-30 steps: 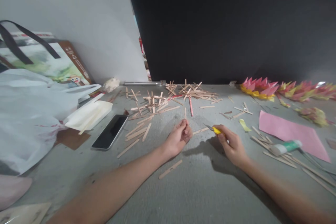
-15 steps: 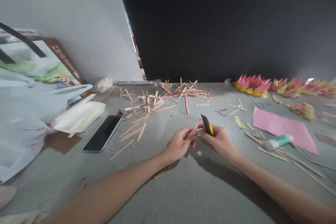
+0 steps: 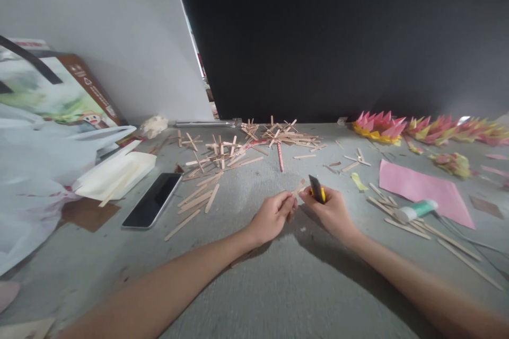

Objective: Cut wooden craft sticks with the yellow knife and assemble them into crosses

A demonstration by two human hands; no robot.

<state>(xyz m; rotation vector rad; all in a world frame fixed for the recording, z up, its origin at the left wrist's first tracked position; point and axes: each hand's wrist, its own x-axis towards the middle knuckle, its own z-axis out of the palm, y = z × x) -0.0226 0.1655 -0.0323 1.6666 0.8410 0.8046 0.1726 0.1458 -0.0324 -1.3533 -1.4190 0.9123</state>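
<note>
My left hand [image 3: 276,215] is closed, pinching a short wooden craft stick [image 3: 299,187] whose far end pokes out past the fingertips. Right beside it, my right hand [image 3: 328,211] is wrapped around a black and yellow utility knife [image 3: 317,189], held upright. The right fingertips come close to the stick; whether they touch it I cannot tell. Several loose craft sticks [image 3: 198,202] lie to the left of my hands. Beyond them is a heap of sticks [image 3: 222,151], some joined into crosses, with a red patterned straw [image 3: 280,157] at its edge.
To the left are a phone [image 3: 152,200], an open white paper container [image 3: 137,169] and a white plastic bag [image 3: 29,185]. On the right lie pink paper [image 3: 425,190], a glue stick [image 3: 417,211] and pink-yellow folded-paper flowers [image 3: 377,130]. A black panel [image 3: 338,37] stands behind.
The right hand and knife have shifted slightly right, away from the left hand, and the stick is tilted lower. The whole view has moved a little.
</note>
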